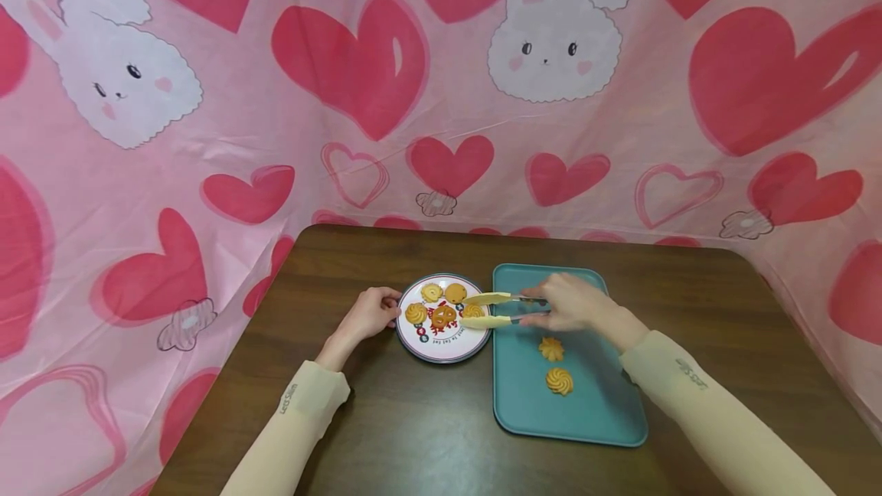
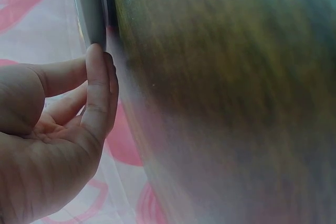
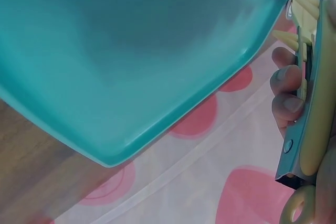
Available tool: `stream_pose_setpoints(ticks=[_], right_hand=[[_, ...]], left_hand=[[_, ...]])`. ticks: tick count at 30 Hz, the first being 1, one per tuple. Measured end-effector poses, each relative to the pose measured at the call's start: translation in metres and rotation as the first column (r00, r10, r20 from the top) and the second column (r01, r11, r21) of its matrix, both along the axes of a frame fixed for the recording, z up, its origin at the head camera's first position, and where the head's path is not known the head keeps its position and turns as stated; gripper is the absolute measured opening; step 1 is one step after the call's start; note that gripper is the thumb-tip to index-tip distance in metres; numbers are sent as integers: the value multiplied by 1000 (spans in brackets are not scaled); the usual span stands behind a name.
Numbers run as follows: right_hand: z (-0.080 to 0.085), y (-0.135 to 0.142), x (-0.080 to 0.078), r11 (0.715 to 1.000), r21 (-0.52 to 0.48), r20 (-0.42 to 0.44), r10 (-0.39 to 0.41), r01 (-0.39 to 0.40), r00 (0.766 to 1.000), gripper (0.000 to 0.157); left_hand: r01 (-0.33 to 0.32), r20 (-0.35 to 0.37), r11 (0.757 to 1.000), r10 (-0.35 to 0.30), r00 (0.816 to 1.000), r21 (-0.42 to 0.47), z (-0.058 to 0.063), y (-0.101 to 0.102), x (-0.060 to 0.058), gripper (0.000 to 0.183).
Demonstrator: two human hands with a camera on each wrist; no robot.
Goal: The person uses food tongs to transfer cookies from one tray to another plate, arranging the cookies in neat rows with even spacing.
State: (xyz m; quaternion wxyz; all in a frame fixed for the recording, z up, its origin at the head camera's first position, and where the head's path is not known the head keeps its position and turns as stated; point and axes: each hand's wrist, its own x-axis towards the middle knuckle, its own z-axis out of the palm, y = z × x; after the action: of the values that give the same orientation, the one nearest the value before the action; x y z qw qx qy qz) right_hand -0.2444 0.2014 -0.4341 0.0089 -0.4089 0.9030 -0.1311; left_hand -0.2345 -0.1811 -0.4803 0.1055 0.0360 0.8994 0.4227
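At the left rim of a round white plate (image 1: 441,350), my left hand (image 1: 372,312) holds the edge with thumb and fingers; the left wrist view shows a fingertip (image 2: 95,51) right at the rim. Several cookies lie on the plate, among them a pretzel-shaped one (image 1: 442,316) and a swirled one (image 1: 416,313). My right hand (image 1: 565,303) grips a pair of tongs (image 1: 506,320) with pale yellow tips, reaching leftward over the plate. The tips flank a ridged cookie (image 1: 472,311) on the plate's right side. In the right wrist view the tongs' handle (image 3: 315,119) lies along the fingers.
A teal tray (image 1: 572,419) sits right of the plate, close to its rim. On it are a star-shaped cookie (image 1: 551,349) and a swirled cookie (image 1: 560,381). Both stand on a brown wooden table (image 1: 386,419). A pink cloth (image 1: 441,113) with hearts and rabbits hangs behind.
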Motion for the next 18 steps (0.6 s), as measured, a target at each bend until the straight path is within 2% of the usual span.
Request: stream_pose_setpoints(ticks=[10, 18], right_hand=[[2, -2, -1, 999, 31, 23, -28, 27, 999, 54], [1, -2, 0, 1000, 15, 19, -27, 27, 999, 56]], left_hand=[[-2, 8, 1000, 2, 1000, -10, 1, 1, 0, 33], [-3, 0, 1000, 3, 1000, -6, 0, 0, 0, 32]])
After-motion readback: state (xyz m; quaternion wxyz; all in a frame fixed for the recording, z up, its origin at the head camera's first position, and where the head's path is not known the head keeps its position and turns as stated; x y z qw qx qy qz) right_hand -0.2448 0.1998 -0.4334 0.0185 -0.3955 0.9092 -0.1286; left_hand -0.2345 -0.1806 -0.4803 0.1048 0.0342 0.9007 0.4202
